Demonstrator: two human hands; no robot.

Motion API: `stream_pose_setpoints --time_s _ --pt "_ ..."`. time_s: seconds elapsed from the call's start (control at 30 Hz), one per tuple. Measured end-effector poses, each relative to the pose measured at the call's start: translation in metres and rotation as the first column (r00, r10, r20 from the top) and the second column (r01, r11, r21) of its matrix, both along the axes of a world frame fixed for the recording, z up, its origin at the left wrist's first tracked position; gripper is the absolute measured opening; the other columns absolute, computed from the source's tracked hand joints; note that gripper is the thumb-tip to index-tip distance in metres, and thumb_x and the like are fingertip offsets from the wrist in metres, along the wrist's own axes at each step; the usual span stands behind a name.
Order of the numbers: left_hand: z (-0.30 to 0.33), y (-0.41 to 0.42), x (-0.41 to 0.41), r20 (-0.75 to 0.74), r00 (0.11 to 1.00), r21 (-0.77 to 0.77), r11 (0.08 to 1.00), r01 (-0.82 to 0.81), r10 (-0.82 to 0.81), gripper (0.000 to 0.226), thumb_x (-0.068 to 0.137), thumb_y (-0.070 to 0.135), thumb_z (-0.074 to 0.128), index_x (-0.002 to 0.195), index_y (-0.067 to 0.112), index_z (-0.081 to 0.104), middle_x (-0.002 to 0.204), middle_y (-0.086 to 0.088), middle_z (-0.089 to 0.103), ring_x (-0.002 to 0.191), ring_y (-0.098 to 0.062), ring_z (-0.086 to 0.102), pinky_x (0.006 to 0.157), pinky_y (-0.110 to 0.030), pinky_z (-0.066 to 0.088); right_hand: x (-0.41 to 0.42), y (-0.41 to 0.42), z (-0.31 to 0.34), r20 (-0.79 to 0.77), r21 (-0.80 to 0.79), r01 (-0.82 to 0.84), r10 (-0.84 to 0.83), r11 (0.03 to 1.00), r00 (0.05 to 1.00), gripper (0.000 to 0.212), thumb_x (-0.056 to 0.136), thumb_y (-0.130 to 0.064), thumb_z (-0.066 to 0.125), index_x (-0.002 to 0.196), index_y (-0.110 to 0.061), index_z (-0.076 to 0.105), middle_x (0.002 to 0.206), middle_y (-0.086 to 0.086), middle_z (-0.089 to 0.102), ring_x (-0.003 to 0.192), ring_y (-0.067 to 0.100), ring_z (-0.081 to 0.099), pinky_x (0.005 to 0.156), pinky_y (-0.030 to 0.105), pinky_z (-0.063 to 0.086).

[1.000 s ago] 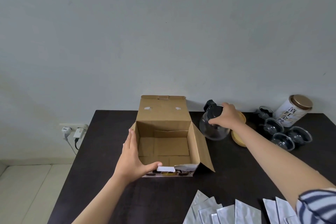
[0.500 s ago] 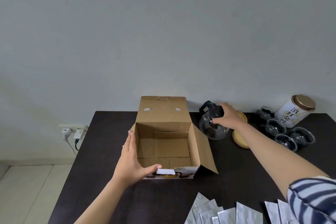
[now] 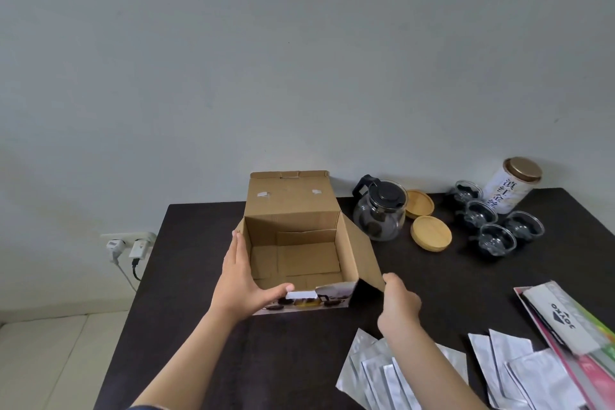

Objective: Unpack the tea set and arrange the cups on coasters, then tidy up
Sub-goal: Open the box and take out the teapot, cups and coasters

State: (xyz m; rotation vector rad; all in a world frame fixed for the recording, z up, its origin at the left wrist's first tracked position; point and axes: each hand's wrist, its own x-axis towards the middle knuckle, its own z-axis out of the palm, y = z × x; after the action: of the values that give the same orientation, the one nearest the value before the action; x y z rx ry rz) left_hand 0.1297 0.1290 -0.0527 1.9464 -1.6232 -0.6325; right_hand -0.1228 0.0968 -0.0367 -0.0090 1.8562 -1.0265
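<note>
Head view: right hand left the teapot, fingers curled at the box flap; left hand still grips it.

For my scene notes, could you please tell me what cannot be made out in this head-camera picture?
- Right hand: its fingers hidden behind its own back, at the cardboard box flap; contact unclear.
- Glass cups: too small and dark to tell contents.
- Foil packets: cut off by the bottom edge.
- Printed pack: cut off at the right edge.

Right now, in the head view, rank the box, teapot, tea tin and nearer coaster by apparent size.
1. box
2. teapot
3. tea tin, close to the teapot, so unsure
4. nearer coaster
</note>
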Motion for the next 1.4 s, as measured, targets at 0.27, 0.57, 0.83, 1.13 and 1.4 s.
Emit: stream_pose_setpoints --time_s 0.27,0.57,0.83,1.13,1.4 --pt "0.005 0.004 -0.001 0.22 0.969 -0.02 0.993 -0.113 0.114 0.114 0.071 0.085 0.03 0.15 0.009 -0.003 0.158 -0.011 -0.009 0.146 -0.028 0.001 0.115 -0.052 0.004 0.01 0.002 0.014 0.671 -0.163 0.359 -0.163 0.919 0.723 0.044 0.096 -0.011 0.047 0.139 -0.003 0.039 0.137 0.017 0.048 0.129 0.029 0.047 0.106 0.037 0.038" --pt "0.016 0.019 -0.009 -0.554 0.54 0.198 0.73 -0.654 0.634 0.087 0.086 0.046 0.061 0.149 0.01 0.013 0.15 -0.014 0.031 0.135 -0.033 0.035 0.107 -0.043 0.034 0.014 0.011 0.018 0.652 -0.348 0.342 -0.037 0.873 0.757 0.04 0.094 -0.013 0.052 0.132 -0.008 0.045 0.121 0.016 0.057 0.117 0.031 0.053 0.105 0.044 0.04" --pt "0.035 0.029 -0.028 -0.559 0.73 -0.129 0.828 -0.545 0.394 0.076 0.089 0.034 0.061 0.147 0.018 0.015 0.134 -0.003 0.046 0.118 -0.016 0.047 0.091 -0.029 0.041 0.034 0.026 0.009 -0.135 -0.662 -0.232 0.191 0.713 0.972 0.045 0.09 -0.017 0.064 0.127 -0.01 0.039 0.12 0.006 0.055 0.105 0.014 0.058 0.08 0.021 0.051" --pt "-0.005 0.046 -0.021 -0.046 0.995 -0.235 0.967 -0.1 0.092 0.076 0.084 0.064 0.049 0.144 0.02 0.033 0.154 0.009 0.025 0.143 -0.01 0.014 0.115 -0.04 0.027 0.037 0.049 -0.016 -0.823 -0.451 -0.838 0.221 0.307 0.524 0.054 0.079 -0.046 0.067 0.123 -0.018 0.052 0.122 -0.007 0.054 0.113 -0.001 0.052 0.09 0.002 0.038" --pt "-0.019 0.05 -0.012 0.127 0.992 -0.212 0.977 0.007 0.021 0.083 0.082 0.075 0.03 0.15 0.033 0.008 0.157 0.017 -0.003 0.144 -0.004 -0.009 0.114 -0.045 -0.005 0.033 0.048 -0.043 -0.93 -0.273 -0.929 0.178 0.251 0.321 0.05 0.081 -0.054 0.06 0.117 -0.018 0.064 0.135 0.002 0.05 0.126 0.013 0.042 0.094 0.02 0.04"
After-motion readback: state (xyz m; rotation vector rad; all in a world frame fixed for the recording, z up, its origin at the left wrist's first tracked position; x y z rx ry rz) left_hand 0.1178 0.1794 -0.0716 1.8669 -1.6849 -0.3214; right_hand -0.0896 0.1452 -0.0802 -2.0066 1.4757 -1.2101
